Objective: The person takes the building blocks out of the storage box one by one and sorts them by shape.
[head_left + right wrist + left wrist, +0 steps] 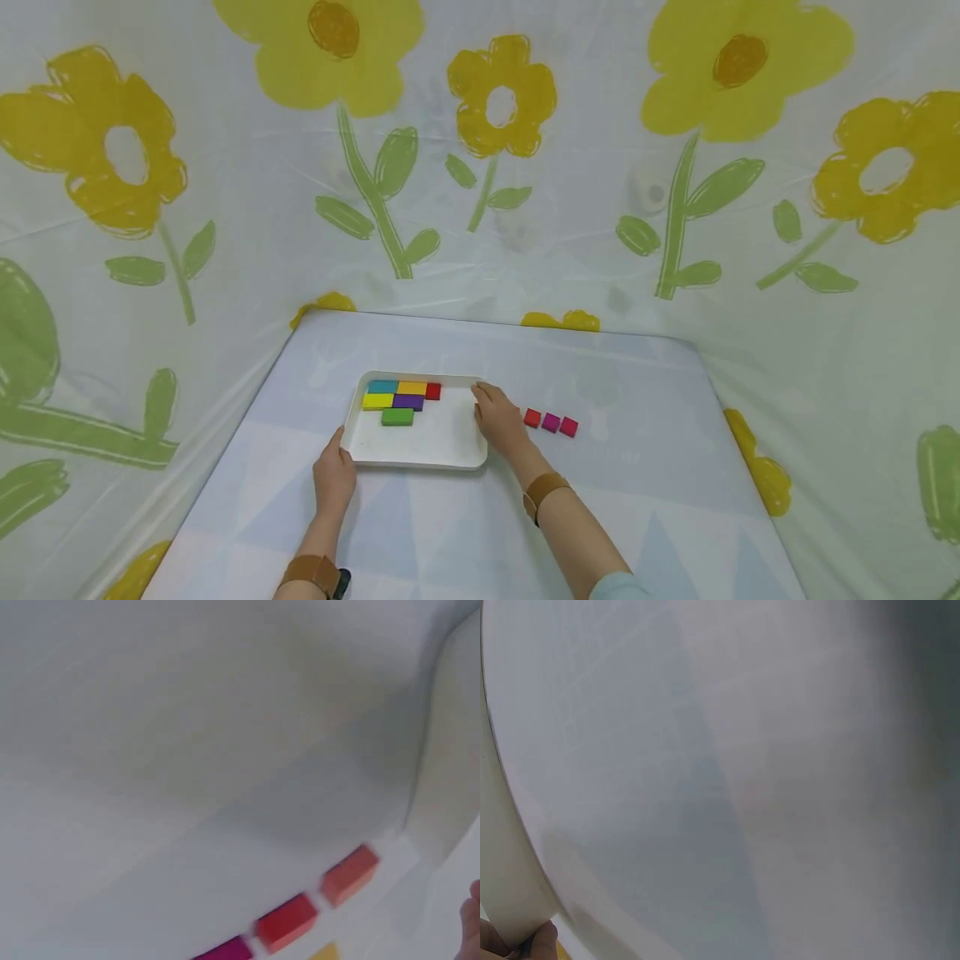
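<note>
A white tray (450, 460) with a raised rim sits in front of me, tilted slightly in the head view. Several coloured blocks lie grouped at its upper left: teal (382, 387), orange (412, 387), red (433, 391), yellow (378, 402), purple (408, 402) and green (397, 417). My left hand (333, 477) grips the tray's left side near the lower corner; thumb and fingers (546, 941) pinch its edge in the left wrist view. My right hand (500, 419) holds the right side, fingertips over the rim near the upper corner.
Right of the tray, a red block (532, 417), a magenta block (551, 422) and another red block (569, 427) stand in a row on the pale patterned tabletop (637, 500). A yellow block (326, 952) shows partly in the right wrist view. Flower-printed cloth (570, 250) surrounds the table.
</note>
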Demonstrator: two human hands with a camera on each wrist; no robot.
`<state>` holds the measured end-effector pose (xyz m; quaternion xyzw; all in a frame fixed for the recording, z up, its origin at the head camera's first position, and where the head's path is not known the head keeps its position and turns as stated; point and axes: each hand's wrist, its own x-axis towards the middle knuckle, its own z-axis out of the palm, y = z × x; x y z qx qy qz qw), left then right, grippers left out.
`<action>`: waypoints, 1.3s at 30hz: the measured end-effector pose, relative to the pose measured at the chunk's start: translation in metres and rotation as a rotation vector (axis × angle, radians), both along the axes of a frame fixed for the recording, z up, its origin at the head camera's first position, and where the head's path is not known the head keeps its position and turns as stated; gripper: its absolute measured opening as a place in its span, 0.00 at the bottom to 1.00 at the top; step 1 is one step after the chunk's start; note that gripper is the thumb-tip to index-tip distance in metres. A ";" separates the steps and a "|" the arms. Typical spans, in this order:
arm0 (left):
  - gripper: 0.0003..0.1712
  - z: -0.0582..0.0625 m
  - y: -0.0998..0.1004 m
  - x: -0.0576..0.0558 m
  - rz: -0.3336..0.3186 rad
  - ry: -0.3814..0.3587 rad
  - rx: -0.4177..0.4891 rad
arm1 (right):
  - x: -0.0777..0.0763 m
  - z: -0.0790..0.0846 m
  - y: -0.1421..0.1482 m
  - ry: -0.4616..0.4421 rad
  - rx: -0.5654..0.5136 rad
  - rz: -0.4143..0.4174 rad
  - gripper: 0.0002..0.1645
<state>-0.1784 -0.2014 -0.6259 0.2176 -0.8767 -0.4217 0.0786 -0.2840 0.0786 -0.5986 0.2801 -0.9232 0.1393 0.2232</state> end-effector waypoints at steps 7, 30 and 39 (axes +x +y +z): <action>0.27 -0.003 -0.002 -0.001 0.013 0.032 -0.019 | 0.000 -0.001 -0.039 -0.294 0.133 0.038 0.25; 0.26 -0.005 -0.005 0.004 0.004 0.053 -0.022 | -0.006 -0.004 -0.076 -0.569 0.354 0.101 0.29; 0.25 -0.002 -0.002 0.004 0.014 0.080 -0.082 | -0.008 -0.007 -0.084 -0.552 0.441 0.068 0.29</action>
